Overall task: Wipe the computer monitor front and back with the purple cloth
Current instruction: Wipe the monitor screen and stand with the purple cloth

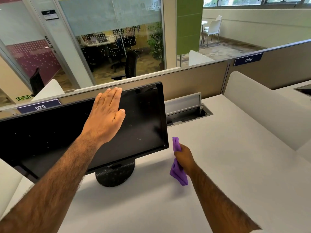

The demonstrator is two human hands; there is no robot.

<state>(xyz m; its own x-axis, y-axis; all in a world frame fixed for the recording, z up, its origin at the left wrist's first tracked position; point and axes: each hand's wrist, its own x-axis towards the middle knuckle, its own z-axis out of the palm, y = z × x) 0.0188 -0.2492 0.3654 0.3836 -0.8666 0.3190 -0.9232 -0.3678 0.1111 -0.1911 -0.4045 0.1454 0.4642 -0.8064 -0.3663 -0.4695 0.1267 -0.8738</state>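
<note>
A: Holding anything, that left hand (pixel 107 113)?
B: No. It's flat, fingers straight and together, spread before the upper screen of the monitor (pixel 143 118); real contact I can't tell.
A: And the right hand (pixel 184 158)?
B: Curled tight round the bunched purple cloth (pixel 179 175), just beside the monitor's lower right corner, above the white desk (pixel 235 165) the monitor stands on.

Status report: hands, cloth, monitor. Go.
Left hand open, flat at monitor top edge. Right hand grips cloth beside monitor, off the screen. No obstruction seen.
</note>
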